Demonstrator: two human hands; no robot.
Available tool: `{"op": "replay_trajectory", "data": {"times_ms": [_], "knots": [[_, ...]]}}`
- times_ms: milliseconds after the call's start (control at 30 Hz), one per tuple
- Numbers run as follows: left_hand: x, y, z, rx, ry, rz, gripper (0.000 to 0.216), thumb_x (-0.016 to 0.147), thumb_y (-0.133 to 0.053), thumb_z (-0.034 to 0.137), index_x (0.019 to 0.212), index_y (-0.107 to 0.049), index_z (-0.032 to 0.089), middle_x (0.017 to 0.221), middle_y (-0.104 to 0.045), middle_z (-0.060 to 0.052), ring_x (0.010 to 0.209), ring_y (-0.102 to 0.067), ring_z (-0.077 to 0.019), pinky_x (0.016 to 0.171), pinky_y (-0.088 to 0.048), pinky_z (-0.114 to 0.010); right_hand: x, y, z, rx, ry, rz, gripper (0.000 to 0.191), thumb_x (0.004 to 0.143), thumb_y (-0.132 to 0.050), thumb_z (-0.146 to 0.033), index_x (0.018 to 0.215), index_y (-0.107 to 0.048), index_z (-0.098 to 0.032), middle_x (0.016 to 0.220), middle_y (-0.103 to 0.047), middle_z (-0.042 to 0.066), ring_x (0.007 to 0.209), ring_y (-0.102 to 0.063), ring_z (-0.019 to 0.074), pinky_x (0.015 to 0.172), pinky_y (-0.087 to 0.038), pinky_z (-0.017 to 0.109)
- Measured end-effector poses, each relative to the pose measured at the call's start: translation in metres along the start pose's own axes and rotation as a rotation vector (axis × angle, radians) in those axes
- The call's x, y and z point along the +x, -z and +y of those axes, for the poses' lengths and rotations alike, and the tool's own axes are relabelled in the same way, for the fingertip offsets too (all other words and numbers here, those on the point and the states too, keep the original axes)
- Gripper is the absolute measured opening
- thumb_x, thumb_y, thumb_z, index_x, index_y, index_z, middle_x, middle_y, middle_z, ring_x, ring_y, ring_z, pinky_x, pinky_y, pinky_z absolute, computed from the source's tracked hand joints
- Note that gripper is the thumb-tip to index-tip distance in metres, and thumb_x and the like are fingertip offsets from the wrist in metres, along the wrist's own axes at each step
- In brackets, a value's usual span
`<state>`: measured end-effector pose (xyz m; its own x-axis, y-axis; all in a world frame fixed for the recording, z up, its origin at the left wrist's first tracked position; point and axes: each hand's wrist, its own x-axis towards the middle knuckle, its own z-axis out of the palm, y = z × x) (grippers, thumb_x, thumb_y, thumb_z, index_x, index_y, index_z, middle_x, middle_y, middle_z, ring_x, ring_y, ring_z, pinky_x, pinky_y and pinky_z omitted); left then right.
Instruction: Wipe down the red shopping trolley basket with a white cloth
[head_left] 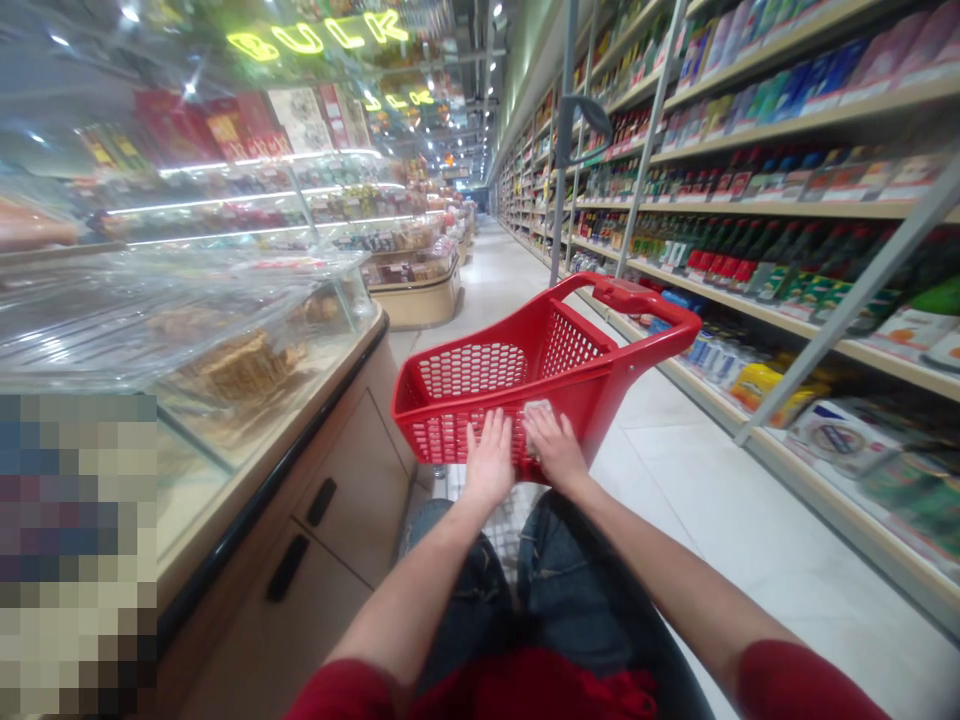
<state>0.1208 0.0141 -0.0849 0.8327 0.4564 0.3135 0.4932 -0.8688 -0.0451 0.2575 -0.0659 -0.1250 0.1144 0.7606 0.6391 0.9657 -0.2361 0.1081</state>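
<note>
Two hands resting side by side on near rim | left hand [489,462] lying flat, open | right hand [553,447] pinning pale paper slip | red perforated plastic shopping basket [525,375] extending lengthwise straight ahead.

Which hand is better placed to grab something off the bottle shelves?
Right. The right hand rests on the red basket on the side nearer the bottle shelves; the left hand sits toward the glass counter.

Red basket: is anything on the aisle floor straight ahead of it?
Nothing visible. Both hands, left hand and right hand, rest on the near wall of the red basket. The aisle floor beyond looks bare between the glass counter and shelves.
</note>
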Motion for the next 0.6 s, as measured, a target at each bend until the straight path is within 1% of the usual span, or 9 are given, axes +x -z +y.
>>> {"op": "replay_trajectory", "data": {"times_ms": [67, 133, 267, 333, 433, 600], "knots": [[-0.004, -0.003, -0.005, -0.002, 0.002, -0.019, 0.062, 0.076, -0.037, 0.018, 0.136, -0.026, 0.010, 0.146, -0.019, -0.010, 0.134, -0.012, -0.0221, 0.107, -0.008, -0.051, -0.009, -0.005, -0.007, 0.017, 0.044, -0.009, 0.044, 0.079, -0.038, -0.007, 0.120, -0.050, -0.016, 0.132, -0.045, 0.012, 0.127, -0.032, 0.0223, 0.100, -0.025, 0.047], [-0.007, -0.005, -0.010, -0.008, 0.011, -0.028, 0.062, 0.075, -0.037, 0.017, 0.136, -0.025, 0.010, 0.146, -0.018, -0.010, 0.134, -0.013, -0.0219, 0.107, -0.009, -0.051, -0.008, -0.001, -0.011, 0.031, 0.064, 0.034, 0.044, 0.080, -0.037, -0.007, 0.120, -0.050, -0.016, 0.131, -0.046, 0.011, 0.127, -0.031, 0.0210, 0.101, -0.025, 0.046], [-0.009, -0.010, -0.017, -0.003, 0.042, 0.002, 0.066, 0.073, -0.039, 0.015, 0.137, -0.024, 0.010, 0.146, -0.017, -0.010, 0.135, -0.011, -0.0227, 0.108, -0.006, -0.051, 0.021, 0.017, -0.019, 0.065, 0.030, 0.143, 0.044, 0.081, -0.036, -0.009, 0.123, -0.047, -0.016, 0.132, -0.044, 0.012, 0.129, -0.027, 0.0201, 0.103, -0.021, 0.046], [-0.009, -0.010, -0.021, 0.005, 0.045, 0.025, 0.066, 0.073, -0.040, 0.015, 0.137, -0.023, 0.009, 0.146, -0.016, -0.011, 0.135, -0.011, -0.0228, 0.108, -0.005, -0.051, 0.037, 0.019, -0.024, 0.062, 0.020, 0.160, 0.043, 0.083, -0.036, -0.011, 0.125, -0.046, -0.016, 0.133, -0.043, 0.011, 0.129, -0.027, 0.0207, 0.104, -0.019, 0.047], [-0.013, -0.009, -0.027, 0.007, 0.050, 0.019, 0.066, 0.073, -0.040, 0.016, 0.137, -0.024, 0.010, 0.146, -0.018, -0.011, 0.135, -0.011, -0.0224, 0.108, -0.005, -0.051, 0.044, 0.008, -0.034, 0.043, 0.038, 0.117, 0.041, 0.084, -0.036, -0.013, 0.123, -0.048, -0.016, 0.134, -0.042, 0.011, 0.127, -0.031, 0.0222, 0.103, -0.021, 0.048], [-0.024, -0.009, -0.041, 0.025, 0.085, -0.009, 0.064, 0.074, -0.039, 0.017, 0.136, -0.025, 0.010, 0.146, -0.017, -0.011, 0.135, -0.011, -0.0217, 0.108, -0.007, -0.052, 0.023, -0.018, -0.048, 0.039, 0.121, -0.018, 0.039, 0.083, -0.040, -0.014, 0.120, -0.051, -0.016, 0.132, -0.044, 0.012, 0.123, -0.037, 0.0250, 0.099, -0.027, 0.049]]}}
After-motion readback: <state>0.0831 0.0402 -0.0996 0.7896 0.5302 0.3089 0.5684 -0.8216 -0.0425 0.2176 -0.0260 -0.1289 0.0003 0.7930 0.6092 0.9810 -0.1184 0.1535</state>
